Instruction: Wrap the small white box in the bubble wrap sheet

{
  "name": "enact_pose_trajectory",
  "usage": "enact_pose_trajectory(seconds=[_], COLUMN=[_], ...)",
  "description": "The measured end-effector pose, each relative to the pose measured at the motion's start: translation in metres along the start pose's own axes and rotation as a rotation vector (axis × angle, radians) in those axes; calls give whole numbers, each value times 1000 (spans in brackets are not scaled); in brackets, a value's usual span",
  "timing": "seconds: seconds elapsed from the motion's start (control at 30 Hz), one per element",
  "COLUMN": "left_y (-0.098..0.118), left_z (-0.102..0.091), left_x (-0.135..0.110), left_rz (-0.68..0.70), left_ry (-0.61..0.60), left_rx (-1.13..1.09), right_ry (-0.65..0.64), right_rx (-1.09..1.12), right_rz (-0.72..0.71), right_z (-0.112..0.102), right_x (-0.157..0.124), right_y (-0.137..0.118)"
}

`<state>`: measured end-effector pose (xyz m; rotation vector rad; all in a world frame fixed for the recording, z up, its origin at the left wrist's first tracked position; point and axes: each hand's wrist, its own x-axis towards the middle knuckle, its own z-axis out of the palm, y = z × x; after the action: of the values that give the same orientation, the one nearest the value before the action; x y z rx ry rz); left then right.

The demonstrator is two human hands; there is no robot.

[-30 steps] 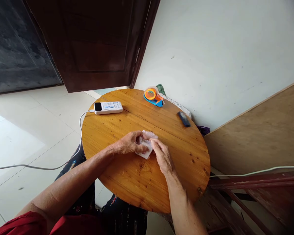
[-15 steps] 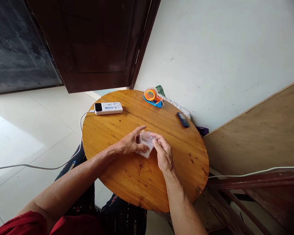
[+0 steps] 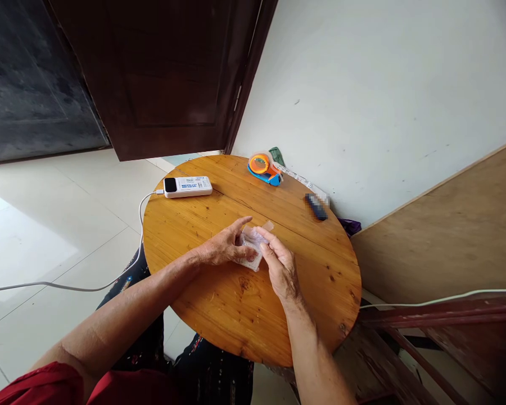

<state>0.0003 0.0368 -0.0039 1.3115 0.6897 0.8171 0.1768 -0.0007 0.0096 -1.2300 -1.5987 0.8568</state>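
Between my hands, near the middle of the round wooden table (image 3: 219,219), is a small flat packet in clear plastic wrap (image 3: 249,256). My left hand (image 3: 224,243) grips its left side, thumb lying across the top and index finger stretched out past the far edge. My right hand (image 3: 281,264) pinches the wrap at the packet's right side with thumb and index finger. A clear strip of film (image 3: 268,225) sticks out beyond the right fingertips. What lies inside the wrap is hard to make out.
At the far left of the table lies a white power bank (image 3: 189,187) with a white cable (image 3: 140,216) plugged in. An orange and blue tape dispenser (image 3: 265,167) stands at the back. A dark blurred object (image 3: 316,207) sits at the right, by the wall (image 3: 362,101).
My right fingers have shifted slightly left over the packet, folding the wrap inward. A clear strip now shows past the right fingertips. The left hand has barely moved.
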Motion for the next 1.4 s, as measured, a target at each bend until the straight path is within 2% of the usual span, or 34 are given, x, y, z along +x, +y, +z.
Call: enact_pose_trajectory(seconds=[0.27,0.57,0.87,1.0,1.23,1.4], left_y=[-2,-1,-11,-11,-5,-6], left_z=[-2,-1,2,2,-7,-8], left_x=[0,3,11,11,9,10], left_rz=[31,76,90,100,80,95], left_ry=[-31,9,107,197,111,111], left_rx=[23,46,114,213,28,50], right_ry=[-22,-16,8,27,72,110], right_rx=[-115,-261,-247,-345,-498,-539], right_rz=[-84,-199,-213,-261,-333,-332], right_z=[2,6,10,12,13,12], right_x=[-5,-9,-8,-8,-7,-8], right_y=[-3,1,8,8,5,6])
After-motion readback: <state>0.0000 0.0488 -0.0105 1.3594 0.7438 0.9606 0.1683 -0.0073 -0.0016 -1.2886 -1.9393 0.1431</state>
